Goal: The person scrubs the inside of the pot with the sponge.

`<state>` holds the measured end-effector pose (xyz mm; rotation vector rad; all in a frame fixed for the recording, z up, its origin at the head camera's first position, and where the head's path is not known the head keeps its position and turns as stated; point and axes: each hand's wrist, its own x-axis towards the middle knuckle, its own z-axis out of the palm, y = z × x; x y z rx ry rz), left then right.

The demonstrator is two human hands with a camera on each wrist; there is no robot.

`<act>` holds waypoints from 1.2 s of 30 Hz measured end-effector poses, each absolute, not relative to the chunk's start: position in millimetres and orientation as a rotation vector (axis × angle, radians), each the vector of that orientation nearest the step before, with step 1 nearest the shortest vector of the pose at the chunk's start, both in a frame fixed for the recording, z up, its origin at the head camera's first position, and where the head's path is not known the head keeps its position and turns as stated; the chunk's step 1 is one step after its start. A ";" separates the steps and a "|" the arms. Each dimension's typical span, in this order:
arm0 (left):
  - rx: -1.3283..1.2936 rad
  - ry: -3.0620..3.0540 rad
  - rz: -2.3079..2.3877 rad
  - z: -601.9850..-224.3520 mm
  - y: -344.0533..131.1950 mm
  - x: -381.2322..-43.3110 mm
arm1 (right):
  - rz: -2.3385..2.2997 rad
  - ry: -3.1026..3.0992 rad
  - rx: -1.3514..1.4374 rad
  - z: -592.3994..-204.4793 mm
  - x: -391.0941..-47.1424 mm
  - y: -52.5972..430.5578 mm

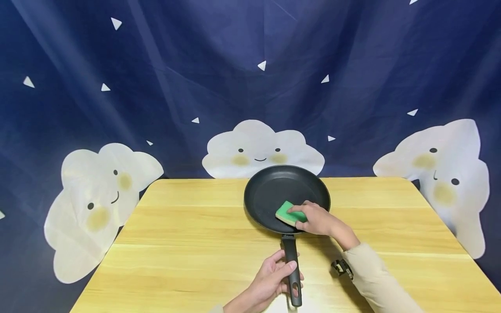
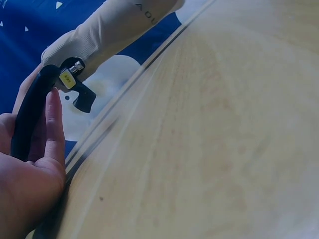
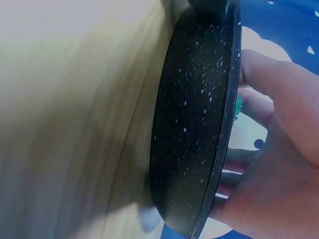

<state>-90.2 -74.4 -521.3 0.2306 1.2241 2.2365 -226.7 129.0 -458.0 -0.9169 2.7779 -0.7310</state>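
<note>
A black frying pan (image 1: pixel 270 191) is held over the wooden table, its dark inside facing up and its handle toward me. My left hand (image 1: pixel 272 278) grips the handle (image 1: pixel 290 252), thumb on top and fingers around from below. Inside the pan, my right hand (image 1: pixel 316 218) holds a green sponge (image 1: pixel 288 209) with a paler underside against the near right part of the bottom. In the right wrist view the speckled outer wall of the pan (image 3: pixel 192 109) hides most of the sponge, and the fingers reach over the rim.
The light wooden table (image 1: pixel 188 243) spreads beneath the pan. A dark blue curtain (image 1: pixel 219 78) with white clouds and small triangles hangs behind its far edge. A small black device (image 1: pixel 342 268) is strapped at the right sleeve's cuff.
</note>
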 end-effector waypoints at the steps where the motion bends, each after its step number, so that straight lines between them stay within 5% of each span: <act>1: 0.235 1.222 2.238 -521.4 -74.2 -90.1 | -0.747 2.780 -0.919 -458.4 -225.6 128.8; 16: 0.217 1.225 2.251 -527.6 -74.8 -91.5 | -1.028 3.014 -0.834 -453.7 -216.9 149.9; 36: 0.218 1.256 2.231 -525.3 -73.6 -93.1 | -1.045 3.125 -0.241 -464.0 -221.0 271.6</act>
